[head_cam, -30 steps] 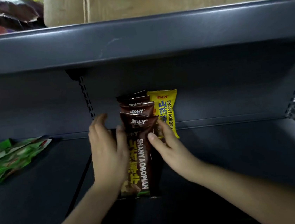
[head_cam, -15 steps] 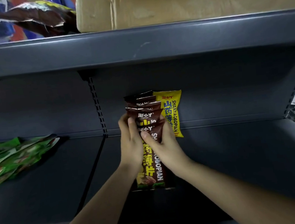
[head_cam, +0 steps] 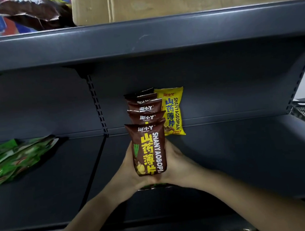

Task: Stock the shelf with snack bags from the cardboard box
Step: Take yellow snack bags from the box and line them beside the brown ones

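Cupping the front brown bag low on both sides, the left hand and right hand hold it upright on the shelf; it looks light, puffy, slick, its contents probably brittle, so grip gently by the edges.

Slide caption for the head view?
Left hand and right hand hold the front brown snack bag upright in its row on the dark shelf.

place: shop | evidence: dark metal shelving; rowed snack bags
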`<state>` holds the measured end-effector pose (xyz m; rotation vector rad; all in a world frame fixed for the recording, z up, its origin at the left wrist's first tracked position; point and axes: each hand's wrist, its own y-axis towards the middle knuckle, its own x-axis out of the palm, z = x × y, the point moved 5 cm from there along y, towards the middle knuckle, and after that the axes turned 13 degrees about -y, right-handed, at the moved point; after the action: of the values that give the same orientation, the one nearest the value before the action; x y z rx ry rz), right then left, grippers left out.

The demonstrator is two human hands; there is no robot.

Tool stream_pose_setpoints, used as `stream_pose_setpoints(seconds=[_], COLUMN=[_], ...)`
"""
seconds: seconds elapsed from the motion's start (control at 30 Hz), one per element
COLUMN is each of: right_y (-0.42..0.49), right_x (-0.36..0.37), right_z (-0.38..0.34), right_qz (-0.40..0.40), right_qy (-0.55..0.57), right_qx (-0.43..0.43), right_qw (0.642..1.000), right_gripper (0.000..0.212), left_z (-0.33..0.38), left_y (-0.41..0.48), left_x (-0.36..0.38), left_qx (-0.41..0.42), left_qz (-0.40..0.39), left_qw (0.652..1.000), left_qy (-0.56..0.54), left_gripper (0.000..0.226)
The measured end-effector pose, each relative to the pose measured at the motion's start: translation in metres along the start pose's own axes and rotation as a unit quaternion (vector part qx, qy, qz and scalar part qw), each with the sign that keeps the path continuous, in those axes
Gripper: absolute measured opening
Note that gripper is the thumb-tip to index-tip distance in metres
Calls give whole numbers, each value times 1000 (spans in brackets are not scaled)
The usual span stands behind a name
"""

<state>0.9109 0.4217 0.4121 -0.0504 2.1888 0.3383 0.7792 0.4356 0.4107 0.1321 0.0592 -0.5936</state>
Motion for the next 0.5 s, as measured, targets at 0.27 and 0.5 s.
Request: stream_pose_setpoints(seconds=[0.27, 0.5], right_y=[-3, -6], right_x=[16, 2], right_z=[2, -4], right_qz=[66, 64], right_qy=[-38, -45], right_qx=[30, 5], right_qw=[997, 997], right_gripper=[101, 70], left_z=[-7, 7], left_y=[2, 4], left_x=[-9, -15], left_qx=[-58, -77], left_qz=[94, 133], left_qw=[991, 968], left_qy=[74, 197], left_gripper=[83, 93])
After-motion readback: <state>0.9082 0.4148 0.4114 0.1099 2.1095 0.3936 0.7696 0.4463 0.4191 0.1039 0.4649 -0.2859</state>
